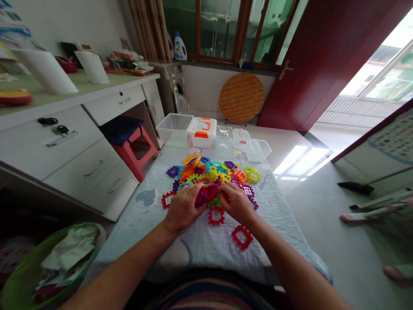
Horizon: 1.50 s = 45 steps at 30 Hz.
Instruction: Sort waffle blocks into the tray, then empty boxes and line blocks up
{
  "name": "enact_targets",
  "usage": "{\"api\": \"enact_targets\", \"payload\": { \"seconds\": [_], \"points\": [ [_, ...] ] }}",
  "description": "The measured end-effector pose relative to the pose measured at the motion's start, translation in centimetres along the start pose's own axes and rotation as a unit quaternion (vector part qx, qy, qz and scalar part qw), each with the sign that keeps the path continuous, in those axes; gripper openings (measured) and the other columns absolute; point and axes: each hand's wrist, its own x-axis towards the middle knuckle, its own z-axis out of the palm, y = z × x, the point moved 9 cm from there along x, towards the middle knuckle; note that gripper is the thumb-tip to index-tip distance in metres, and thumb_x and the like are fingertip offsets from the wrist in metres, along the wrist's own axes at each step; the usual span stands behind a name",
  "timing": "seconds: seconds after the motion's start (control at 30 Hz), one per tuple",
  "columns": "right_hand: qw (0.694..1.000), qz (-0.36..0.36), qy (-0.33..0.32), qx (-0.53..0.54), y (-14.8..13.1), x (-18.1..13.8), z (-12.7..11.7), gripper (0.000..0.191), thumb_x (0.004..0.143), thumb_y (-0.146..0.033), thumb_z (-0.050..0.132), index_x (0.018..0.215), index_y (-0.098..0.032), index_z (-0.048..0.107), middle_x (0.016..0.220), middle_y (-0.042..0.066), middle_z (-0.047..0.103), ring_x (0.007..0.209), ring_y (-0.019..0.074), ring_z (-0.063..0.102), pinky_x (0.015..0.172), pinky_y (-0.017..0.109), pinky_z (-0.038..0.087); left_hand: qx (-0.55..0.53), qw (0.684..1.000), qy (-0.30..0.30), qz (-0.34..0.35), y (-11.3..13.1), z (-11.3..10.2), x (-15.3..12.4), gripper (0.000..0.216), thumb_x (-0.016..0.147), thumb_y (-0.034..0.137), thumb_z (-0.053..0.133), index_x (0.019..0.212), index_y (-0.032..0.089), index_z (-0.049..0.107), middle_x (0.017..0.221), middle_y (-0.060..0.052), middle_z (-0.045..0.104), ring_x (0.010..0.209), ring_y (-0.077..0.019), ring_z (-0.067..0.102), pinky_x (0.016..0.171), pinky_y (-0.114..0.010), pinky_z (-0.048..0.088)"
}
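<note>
A heap of coloured plastic interlocking tiles (213,174) lies on a table covered with a pale blue cloth (200,241). My left hand (182,206) and my right hand (237,202) meet at the heap's near edge, fingers curled around red tiles (209,191) between them. Two loose red square tiles lie nearer to me: one (216,215) just below my hands, the other (241,237) beside my right wrist. Another red tile (167,199) sits left of my left hand.
Clear plastic boxes (174,127) and a white box with orange clasps (202,131) stand at the table's far end. A white drawer unit (64,150) and a red stool (137,148) are on the left. A green basin (48,262) sits at lower left. Another person's foot (395,272) shows at right.
</note>
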Motion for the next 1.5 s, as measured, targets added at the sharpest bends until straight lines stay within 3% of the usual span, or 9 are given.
{"api": "enact_targets", "payload": {
  "seconds": [0.17, 0.3, 0.47, 0.63, 0.8, 0.9, 1.17, 1.33, 1.5],
  "points": [
    [0.999, 0.022, 0.024, 0.039, 1.1, 4.9, -1.5, 0.013, 0.087, -0.018, 0.059, 0.098, -0.02, 0.065, 0.095, 0.005, 0.067, 0.088, 0.017, 0.061, 0.081, 0.029, 0.046, -0.078, 0.993, 0.046, -0.075, -2.3, -1.3, 3.9, 0.067, 0.077, 0.036, 0.073, 0.135, 0.025, 0.044, 0.125, -0.008, 0.064, 0.108, -0.0266, 0.065, 0.094, -0.038, 0.052],
    [0.996, 0.073, -0.032, -0.027, 4.0, 8.0, -1.2, 0.024, 0.088, -0.033, 0.063, 0.104, -0.016, 0.066, 0.1, 0.009, 0.069, 0.09, 0.0191, 0.062, 0.081, 0.031, 0.045, -0.141, 0.979, 0.081, -0.125, -5.0, -1.9, 5.5, 0.102, 0.065, 0.046, 0.083, 0.147, 0.025, 0.028, 0.137, -0.013, 0.05, 0.123, -0.0306, 0.056, 0.103, -0.046, 0.047],
    [0.984, 0.143, -0.066, -0.089, 9.0, 10.5, 0.1, 0.036, 0.093, -0.044, 0.056, 0.106, -0.014, 0.069, 0.104, 0.012, 0.072, 0.097, 0.022, 0.064, 0.085, 0.032, 0.046, -0.074, 0.979, 0.084, -0.17, -6.6, -2.1, 1.6, 0.12, 0.054, 0.06, 0.085, 0.151, 0.025, 0.023, 0.15, -0.019, 0.027, 0.142, -0.0415, 0.028, 0.114, -0.06, 0.03],
    [0.969, 0.177, -0.116, -0.132, 11.8, 11.4, 3.0, 0.058, 0.092, -0.061, 0.05, 0.129, -0.018, 0.062, 0.127, 0.017, 0.065, 0.121, 0.0321, 0.058, 0.101, 0.043, 0.041, -0.043, 0.989, -0.011, -0.143, -4.0, 1.1, -3.3, 0.133, 0.049, 0.061, 0.086, 0.155, 0.028, 0.013, 0.159, -0.02, 0.011, 0.146, -0.0474, 0.013, 0.113, -0.066, 0.023],
    [0.97, 0.171, -0.162, -0.06, 11.1, 10.9, 5.0, 0.066, 0.092, -0.066, 0.045, 0.137, -0.019, 0.056, 0.125, 0.015, 0.068, 0.118, 0.0319, 0.061, 0.102, 0.043, 0.042, 0.002, 0.992, -0.032, -0.123, -2.9, 2.9, -3.3, 0.127, 0.051, 0.055, 0.087, 0.154, 0.026, 0.019, 0.159, -0.02, 0.016, 0.143, -0.0475, 0.02, 0.112, -0.064, 0.025],
    [0.973, 0.151, -0.172, 0.022, 9.9, 10.7, 5.2, 0.059, 0.092, -0.066, 0.045, 0.126, -0.022, 0.065, 0.122, 0.011, 0.07, 0.113, 0.0289, 0.063, 0.099, 0.04, 0.044, 0.003, 0.991, -0.029, -0.128, -3.2, 3.2, -2.0, 0.121, 0.055, 0.058, 0.083, 0.153, 0.025, 0.021, 0.157, -0.02, 0.023, 0.138, -0.0443, 0.031, 0.109, -0.062, 0.031],
    [0.941, 0.16, -0.19, 0.232, 7.5, 9.4, 5.9, 0.057, 0.086, -0.067, 0.051, 0.106, -0.017, 0.073, 0.106, 0.005, 0.073, 0.101, 0.026, 0.065, 0.093, 0.039, 0.049, -0.05, 0.995, 0.062, -0.067, -2.1, 2.5, 0.6, 0.099, 0.072, 0.044, 0.073, 0.152, 0.02, 0.021, 0.149, -0.02, 0.031, 0.139, -0.0377, 0.034, 0.112, -0.054, 0.034],
    [0.919, 0.204, -0.122, 0.316, 8.3, 9.7, 5.2, 0.05, 0.079, -0.06, 0.064, 0.107, -0.019, 0.072, 0.105, 0.004, 0.073, 0.097, 0.0233, 0.065, 0.09, 0.036, 0.05, -0.081, 0.99, 0.093, -0.073, -1.8, 2.0, 3.5, 0.089, 0.069, 0.031, 0.075, 0.146, 0.019, 0.031, 0.143, -0.017, 0.038, 0.137, -0.0354, 0.037, 0.114, -0.052, 0.035],
    [0.895, 0.245, -0.068, 0.368, 10.3, 9.6, 4.1, 0.047, 0.08, -0.06, 0.059, 0.103, -0.02, 0.068, 0.098, 0.005, 0.074, 0.085, 0.0212, 0.067, 0.077, 0.032, 0.053, -0.109, 0.988, 0.078, -0.078, -2.5, 1.4, 7.3, 0.069, 0.069, 0.017, 0.068, 0.134, 0.018, 0.045, 0.131, -0.013, 0.054, 0.127, -0.0296, 0.05, 0.112, -0.046, 0.039]
  ]
}}
